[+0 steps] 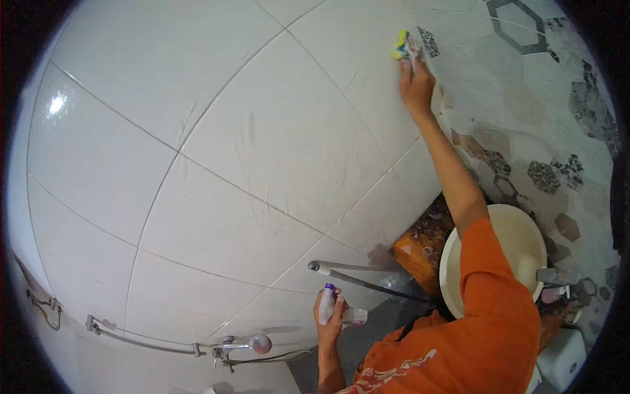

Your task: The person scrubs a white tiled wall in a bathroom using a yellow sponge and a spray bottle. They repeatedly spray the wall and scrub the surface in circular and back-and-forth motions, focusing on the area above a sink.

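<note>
My right arm reaches up and across a white tiled wall [275, 128]. In my right hand [417, 81] is a yellow-and-green sponge [401, 45], held against the wall near the corner with a patterned wall. White foam shows around the fingers. Foamy streaks run over the middle tiles. Lower down, close to my body, my left hand [330, 315] grips a spray bottle [355, 316] with a whitish head and purple nozzle. Its nozzle end points toward the wall. Part of the bottle is hidden behind my fingers.
A cream washbasin [517, 221] stands by a wooden counter [418, 256] at my right. Beside my left hand is a hose sprayer [325, 269]. Low on the wall are a shower mixer [236, 345] and a metal rail [147, 342]. A pump bottle [553, 294] sits behind the basin.
</note>
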The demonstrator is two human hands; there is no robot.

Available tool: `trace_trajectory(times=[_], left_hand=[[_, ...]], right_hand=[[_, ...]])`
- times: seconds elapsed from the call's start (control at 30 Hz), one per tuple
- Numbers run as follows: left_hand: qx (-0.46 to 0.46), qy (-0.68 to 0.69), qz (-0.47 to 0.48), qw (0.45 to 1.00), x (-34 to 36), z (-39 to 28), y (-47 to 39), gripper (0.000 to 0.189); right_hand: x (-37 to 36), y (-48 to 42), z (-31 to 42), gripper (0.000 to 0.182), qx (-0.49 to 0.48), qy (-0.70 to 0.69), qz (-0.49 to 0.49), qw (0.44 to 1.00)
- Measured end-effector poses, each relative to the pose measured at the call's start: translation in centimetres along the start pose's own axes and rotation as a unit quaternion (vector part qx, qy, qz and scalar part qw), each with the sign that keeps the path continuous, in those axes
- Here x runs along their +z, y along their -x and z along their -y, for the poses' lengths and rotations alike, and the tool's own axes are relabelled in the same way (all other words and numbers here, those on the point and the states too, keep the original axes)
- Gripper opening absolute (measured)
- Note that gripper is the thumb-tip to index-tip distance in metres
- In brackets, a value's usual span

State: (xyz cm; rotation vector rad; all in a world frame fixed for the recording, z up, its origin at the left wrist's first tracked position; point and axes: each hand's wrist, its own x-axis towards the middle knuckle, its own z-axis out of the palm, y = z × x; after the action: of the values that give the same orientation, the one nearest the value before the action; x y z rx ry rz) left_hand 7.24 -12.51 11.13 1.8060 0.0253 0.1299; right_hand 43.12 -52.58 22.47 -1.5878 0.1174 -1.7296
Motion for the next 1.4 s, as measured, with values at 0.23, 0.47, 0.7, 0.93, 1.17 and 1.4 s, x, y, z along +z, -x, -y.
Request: trace_trajectory(times=[0.23,0.47,0.7,0.93,1.17,1.4], left_hand=[[-0.015,-0.006,-0.006,1.000,-0.1,1.1,0.3,0.018],[-0.023,-0.019,0.029,0.999,0.3,0.9,-0.1,0.017],[-0.007,0.004,0.004,1.000,0.0,0.7,0.3,0.020],[-0.049,0.019,-0.061,0.997,-2.4,1.8,2.6,0.018],[-0.044,0.019,-0.061,0.997,-4.4,3.9,3.9,0.017],[-0.051,0.046,-0.068,0.995,-6.1,3.5,4.1,0.017]], right_hand=[[-5.5,11.9,-6.8,0.023,0.212,0.149,0.113,0.959],[-6.2,18.6,-1.1,0.051,0.129,0.002,0.187,0.974],[-2.9,9.1,3.3,0.061,-0.027,0.063,0.121,0.990],[-3.7,16.7,-0.2,0.064,0.079,0.058,0.143,0.985],[-3.5,26.0,13.2,0.080,-0.065,-0.112,0.259,0.957],[4.1,11.4,12.9,0.052,-0.053,0.092,0.076,0.991]])
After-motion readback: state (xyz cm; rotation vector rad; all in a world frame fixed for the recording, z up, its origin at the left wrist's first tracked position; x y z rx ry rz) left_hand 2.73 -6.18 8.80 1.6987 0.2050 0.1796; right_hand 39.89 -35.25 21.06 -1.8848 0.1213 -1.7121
